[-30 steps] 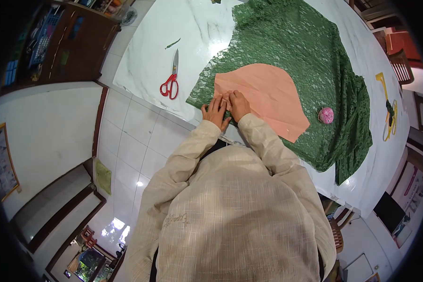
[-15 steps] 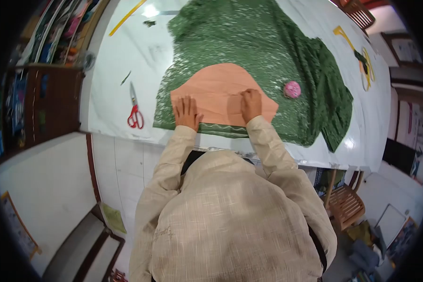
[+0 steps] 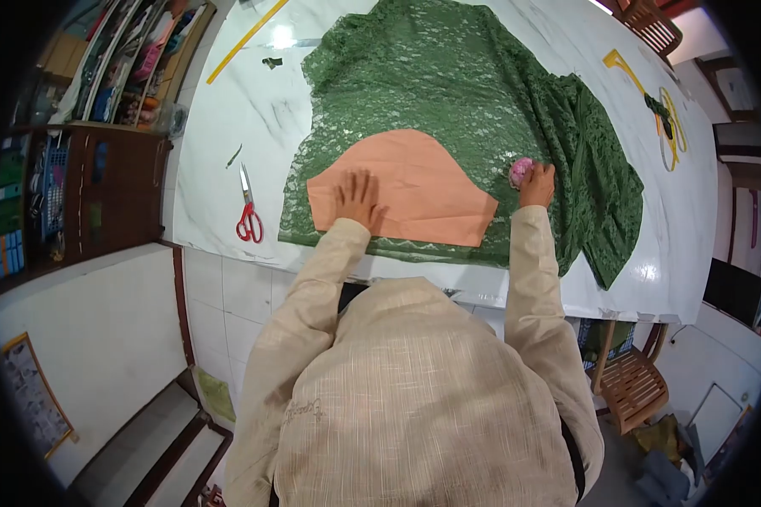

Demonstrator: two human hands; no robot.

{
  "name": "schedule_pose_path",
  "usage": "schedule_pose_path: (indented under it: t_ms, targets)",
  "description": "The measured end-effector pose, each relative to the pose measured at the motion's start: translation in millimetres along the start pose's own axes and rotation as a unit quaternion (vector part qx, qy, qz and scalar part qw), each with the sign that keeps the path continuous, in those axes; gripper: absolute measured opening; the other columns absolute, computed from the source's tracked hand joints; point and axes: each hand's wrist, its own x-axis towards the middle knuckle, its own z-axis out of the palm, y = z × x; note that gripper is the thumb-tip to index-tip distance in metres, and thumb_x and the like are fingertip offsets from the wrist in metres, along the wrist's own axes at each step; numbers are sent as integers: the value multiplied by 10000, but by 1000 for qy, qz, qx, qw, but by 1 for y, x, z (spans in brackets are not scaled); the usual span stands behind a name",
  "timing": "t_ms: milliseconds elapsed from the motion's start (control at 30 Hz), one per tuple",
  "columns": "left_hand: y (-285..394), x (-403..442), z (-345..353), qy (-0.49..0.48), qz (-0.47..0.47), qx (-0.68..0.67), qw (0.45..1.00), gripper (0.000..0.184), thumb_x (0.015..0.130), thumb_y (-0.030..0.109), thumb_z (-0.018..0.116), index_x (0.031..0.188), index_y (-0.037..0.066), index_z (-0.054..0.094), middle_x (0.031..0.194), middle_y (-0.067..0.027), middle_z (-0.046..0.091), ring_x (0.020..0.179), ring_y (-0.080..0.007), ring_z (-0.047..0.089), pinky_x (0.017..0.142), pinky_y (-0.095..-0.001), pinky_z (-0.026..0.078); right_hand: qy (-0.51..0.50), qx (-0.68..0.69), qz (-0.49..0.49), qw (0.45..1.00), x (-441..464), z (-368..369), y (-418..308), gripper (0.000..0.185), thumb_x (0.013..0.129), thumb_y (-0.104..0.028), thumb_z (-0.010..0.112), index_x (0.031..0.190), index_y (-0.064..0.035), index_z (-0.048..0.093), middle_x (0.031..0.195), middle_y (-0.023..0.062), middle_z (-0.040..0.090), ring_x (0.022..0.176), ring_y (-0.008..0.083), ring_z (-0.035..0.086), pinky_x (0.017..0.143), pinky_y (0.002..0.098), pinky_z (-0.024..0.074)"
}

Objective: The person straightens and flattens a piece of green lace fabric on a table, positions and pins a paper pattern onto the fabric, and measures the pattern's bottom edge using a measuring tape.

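Observation:
An orange sleeve-shaped pattern piece (image 3: pixel 423 186) lies flat on green lace fabric (image 3: pixel 406 84). My left hand (image 3: pixel 358 201) is open, its fingers spread and pressing on the left part of the piece. To the right of the piece, my right hand (image 3: pixel 538 186) has its fingers closed on a round pink pincushion (image 3: pixel 520 171), which rests on the lace. The fingertips partly cover the pincushion, so whether they pinch a pin there is too small to make out.
Red-handled scissors (image 3: pixel 248 211) lie left of the lace, by a small green scrap (image 3: pixel 234 155). A yellow ruler (image 3: pixel 245 40) is at the far left of the white table (image 3: pixel 220 110). At the right lie a yellow measuring tape (image 3: pixel 673 127) and a wooden chair (image 3: pixel 632 389) stands below.
My right hand has moved right from the orange piece to the pincushion. My left hand has slid slightly right and up on the piece. The camera view has shifted a little.

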Motion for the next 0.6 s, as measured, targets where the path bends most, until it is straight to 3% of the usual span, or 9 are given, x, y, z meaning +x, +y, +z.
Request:
schedule_pose_path:
  t_ms: [67, 233, 433, 600]
  targets:
    - [17, 19, 4, -27, 63, -2, 998, 679, 846, 475, 387, 1376, 77, 240, 1464, -109, 136, 1346, -351, 50, 1007, -599, 73, -11, 19, 12, 1000, 1, 3, 1, 105, 753, -85, 573, 856, -86, 550, 859, 111, 477, 706, 309, 511, 608, 401, 444]
    - [45, 57, -3, 12, 160, 42, 986, 668, 834, 474, 410, 1359, 82, 274, 1463, -107, 140, 1348, -350, 46, 1014, -587, 84, -33, 11, -9, 999, 1, 3, -2, 125, 748, -68, 571, 868, -87, 544, 857, 118, 469, 679, 322, 515, 596, 406, 445]
    - [45, 74, -13, 14, 155, 49, 987, 646, 841, 438, 420, 1361, 86, 270, 1449, -110, 179, 1327, -334, 134, 974, -529, 194, -22, 26, -46, 998, 0, -4, -7, 128, 745, -54, 569, 865, -77, 531, 851, 121, 467, 656, 331, 516, 588, 413, 443]
    - [42, 86, -25, -33, 174, 57, 983, 655, 825, 458, 433, 1333, 63, 310, 1413, -124, 241, 1255, -322, 247, 897, -469, 263, -54, -50, -20, 997, 0, -3, -10, 118, 746, -59, 573, 851, -63, 521, 849, 119, 468, 634, 327, 513, 585, 409, 439]
